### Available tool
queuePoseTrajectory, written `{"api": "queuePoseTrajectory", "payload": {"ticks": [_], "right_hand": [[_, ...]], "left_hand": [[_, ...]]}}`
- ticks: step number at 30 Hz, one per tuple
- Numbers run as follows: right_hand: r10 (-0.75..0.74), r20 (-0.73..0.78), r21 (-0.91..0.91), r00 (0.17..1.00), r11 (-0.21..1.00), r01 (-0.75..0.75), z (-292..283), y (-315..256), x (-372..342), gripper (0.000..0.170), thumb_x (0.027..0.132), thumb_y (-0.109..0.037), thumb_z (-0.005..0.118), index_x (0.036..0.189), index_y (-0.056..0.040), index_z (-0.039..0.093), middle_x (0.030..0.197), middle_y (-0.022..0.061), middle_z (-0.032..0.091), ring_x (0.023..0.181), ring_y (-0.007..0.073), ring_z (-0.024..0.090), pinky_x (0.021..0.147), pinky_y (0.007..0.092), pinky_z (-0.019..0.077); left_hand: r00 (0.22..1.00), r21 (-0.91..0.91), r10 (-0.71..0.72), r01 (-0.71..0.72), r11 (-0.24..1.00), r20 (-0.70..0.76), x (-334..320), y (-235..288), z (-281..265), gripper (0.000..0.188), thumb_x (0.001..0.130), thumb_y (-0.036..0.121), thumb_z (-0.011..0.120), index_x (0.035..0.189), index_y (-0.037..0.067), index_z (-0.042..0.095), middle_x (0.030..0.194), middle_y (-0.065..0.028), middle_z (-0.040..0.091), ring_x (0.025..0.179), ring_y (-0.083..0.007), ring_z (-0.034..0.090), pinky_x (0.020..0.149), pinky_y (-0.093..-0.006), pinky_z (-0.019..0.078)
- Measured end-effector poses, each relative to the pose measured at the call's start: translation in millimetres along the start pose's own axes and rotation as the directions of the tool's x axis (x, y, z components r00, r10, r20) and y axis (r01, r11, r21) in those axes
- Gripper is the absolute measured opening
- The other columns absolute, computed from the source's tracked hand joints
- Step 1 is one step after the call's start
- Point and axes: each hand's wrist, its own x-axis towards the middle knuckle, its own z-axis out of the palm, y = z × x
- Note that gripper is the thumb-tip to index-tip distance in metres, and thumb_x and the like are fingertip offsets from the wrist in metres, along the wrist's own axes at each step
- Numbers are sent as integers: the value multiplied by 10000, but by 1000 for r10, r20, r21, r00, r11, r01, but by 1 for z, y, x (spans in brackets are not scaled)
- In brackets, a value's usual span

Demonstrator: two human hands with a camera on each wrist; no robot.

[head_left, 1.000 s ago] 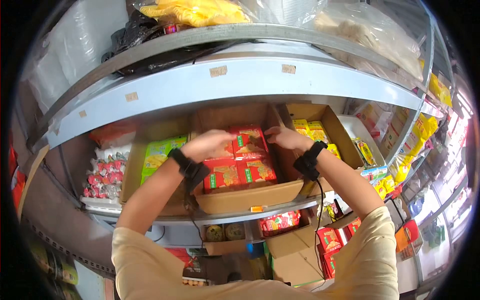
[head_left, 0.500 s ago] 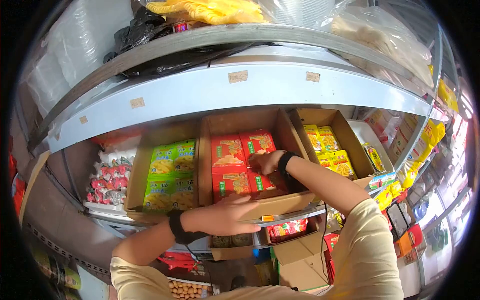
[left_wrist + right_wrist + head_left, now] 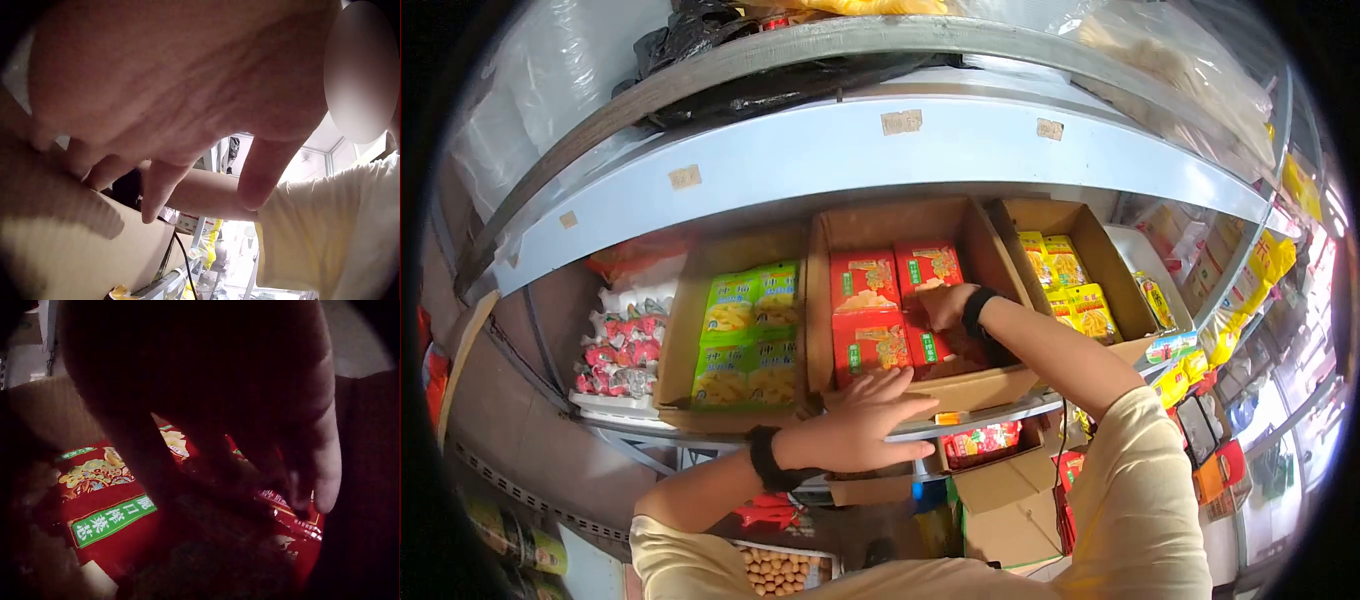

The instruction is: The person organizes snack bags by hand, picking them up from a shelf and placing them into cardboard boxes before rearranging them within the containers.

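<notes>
Red pickled-mustard packets [image 3: 865,280] lie flat in two columns inside an open cardboard box [image 3: 990,387]. My right hand [image 3: 943,306] reaches down among the right-hand packets, its fingertips right at a crimped packet edge. In the right wrist view that hand [image 3: 206,394] shades most of the packets; a green label [image 3: 112,519] shows beside it. I cannot tell whether the fingers pinch a packet or only press on it. With fingers spread, my left hand [image 3: 860,425] hovers by the box's front rim and holds nothing. Both wrists wear black straps.
To the left stands a box of green packets [image 3: 745,335], then a white tray of red-wrapped pieces [image 3: 625,350]. A box of yellow packets [image 3: 1080,312] is on the right. Overhead runs a white shelf edge [image 3: 800,150]; eggs [image 3: 775,572] sit below.
A second ago both hands were over the far packets. The left has since drawn back to the box's front rim, while the right has come inward onto the packets and stayed there.
</notes>
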Motion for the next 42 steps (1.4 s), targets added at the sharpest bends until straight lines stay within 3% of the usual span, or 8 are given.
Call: {"api": "queuePoseTrajectory", "payload": {"ticks": [5,8,14,20,26,30,35,42], "right_hand": [[-37,-119,25,992,999,41,-12,32,0,576,786,-370,559,1280,-80,497,1353,138,440,1230,310,430,1000,365,366],[170,-173,-50,970,982,-181,-77,-68,-116,751,781,-624,551,1270,-57,493,1261,187,512,1147,342,491,936,394,402],[26,-469,236,883,967,97,-45,-89,-236,443,892,-210,507,1279,-4,447,1261,166,509,1157,268,487,964,345,384],[5,-244,525,970,841,128,54,-117,-344,449,906,-174,529,1314,-18,424,1321,158,463,1201,280,453,993,344,350],[421,-435,858,796,463,224,205,-127,-425,432,915,-179,497,1280,41,427,1232,152,531,1177,248,473,1004,354,337],[847,-226,965,481,127,230,307,-134,-453,373,906,-174,486,1240,-9,484,1107,84,599,1032,160,539,893,299,393],[987,57,985,151,-80,152,408,-138,-462,304,915,-212,468,1168,-58,541,1007,46,633,898,130,554,803,275,416],[950,226,918,216,-282,280,509,-125,-448,311,886,-192,511,1154,-38,550,1027,64,616,906,143,559,823,264,415]], "left_hand": [[1000,75,-10,11,997,-25,-8,0,-4,612,883,402,539,1372,83,358,1449,-307,124,1360,-437,94,1099,-470,128],[995,52,31,-25,998,-99,-11,-1,2,584,876,357,559,1360,81,382,1447,-298,151,1367,-416,98,1099,-465,138],[972,-147,225,-232,962,-63,-17,39,16,586,874,276,582,1380,86,356,1468,-247,149,1374,-363,138,1104,-400,175],[881,-293,468,-433,852,60,5,55,66,595,887,268,561,1385,60,313,1426,-282,220,1326,-382,254,1079,-401,234],[871,-742,462,-198,640,166,71,55,186,525,899,184,554,1358,24,355,1385,-132,398,1260,-249,404,1029,-348,327],[877,-761,349,30,648,331,105,57,268,501,912,207,534,1346,20,366,1352,-141,430,1228,-266,441,992,-354,369],[819,-721,356,97,687,450,138,79,319,522,911,245,541,1339,7,361,1330,-151,449,1217,-269,451,982,-347,380],[625,-615,223,527,587,748,193,92,434,531,917,273,526,1332,-22,373,1271,-125,501,1160,-195,490,975,-307,380]]}}
